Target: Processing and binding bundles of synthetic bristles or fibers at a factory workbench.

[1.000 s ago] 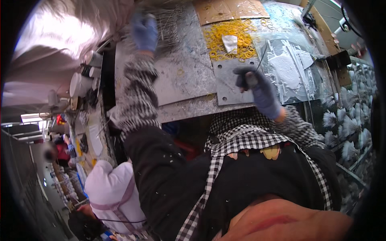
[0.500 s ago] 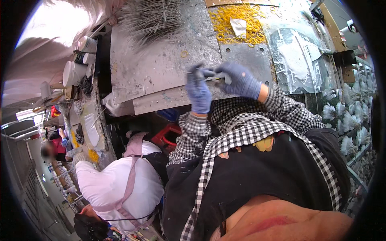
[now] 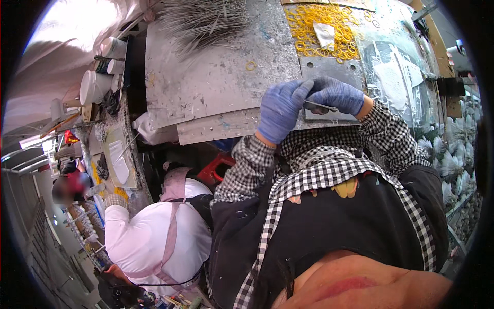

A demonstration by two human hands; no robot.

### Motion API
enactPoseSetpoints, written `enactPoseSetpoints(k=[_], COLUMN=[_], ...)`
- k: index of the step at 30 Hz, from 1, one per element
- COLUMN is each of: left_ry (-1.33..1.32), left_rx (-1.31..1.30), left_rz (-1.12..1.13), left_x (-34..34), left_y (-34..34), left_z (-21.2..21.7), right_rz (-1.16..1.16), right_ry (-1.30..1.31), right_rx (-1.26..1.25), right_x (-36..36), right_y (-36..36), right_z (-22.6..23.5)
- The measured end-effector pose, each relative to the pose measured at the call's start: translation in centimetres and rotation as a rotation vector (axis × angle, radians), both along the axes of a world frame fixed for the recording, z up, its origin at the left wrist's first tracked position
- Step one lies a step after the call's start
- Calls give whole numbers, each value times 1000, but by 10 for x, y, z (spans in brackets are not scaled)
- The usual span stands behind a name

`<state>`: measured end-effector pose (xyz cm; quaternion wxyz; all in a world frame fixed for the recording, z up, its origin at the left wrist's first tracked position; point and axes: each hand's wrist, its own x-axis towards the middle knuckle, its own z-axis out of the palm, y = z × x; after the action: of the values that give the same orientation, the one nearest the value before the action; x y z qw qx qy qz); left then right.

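Observation:
In blue-grey knitted gloves, my left hand point(image 3: 280, 110) and my right hand point(image 3: 337, 96) meet fingertip to fingertip above the near edge of the metal-topped table point(image 3: 216, 87). Both are closed. A thin pale stick point(image 3: 323, 106) pokes out below the joined fingers, pinched between the hands; most of it is hidden. Beyond my hands, at the far left of the table, lies a heap of thin grey wire-like strands point(image 3: 203, 23). A single yellow ring point(image 3: 250, 65) sits on the tabletop, in front of a pile of yellow rings point(image 3: 345, 49).
A white scrap point(image 3: 324, 36) rests on the ring pile. Right of it is a board smeared with white paste point(image 3: 396, 77). Racks of pale bristle tufts point(image 3: 452, 162) stand at the far right. A co-worker in white point(image 3: 159, 237) bends close on my left, near white buckets point(image 3: 94, 87).
My hands have come together and shifted a little right in the picture, with the left fingers now against the right. The table view has shifted slightly right too. The co-worker's arm has moved.

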<state>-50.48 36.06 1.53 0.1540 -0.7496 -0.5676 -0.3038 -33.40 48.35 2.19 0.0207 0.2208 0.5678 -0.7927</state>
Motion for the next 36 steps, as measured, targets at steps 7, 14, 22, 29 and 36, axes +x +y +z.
enactPoseSetpoints(k=[7,14,22,29,36], left_ry=[125,517,590,669,675], left_rx=[-241,-237,-387,-597,-389], left_rz=[128,395,513,583,462], left_x=[-115,-197,-210,-223,-245], left_y=[34,124,162,201,183], left_z=[-18,-35,2,26,22], right_rz=[-112,84,16,-34,-183], right_ry=[110,407,322,355,286], right_rx=[1104,1867,1734,852,1401], right_x=[-51,-231,-291,-290,-315], right_y=[81,176,231,270,240], right_z=[4,-5,-29,-25,-29])
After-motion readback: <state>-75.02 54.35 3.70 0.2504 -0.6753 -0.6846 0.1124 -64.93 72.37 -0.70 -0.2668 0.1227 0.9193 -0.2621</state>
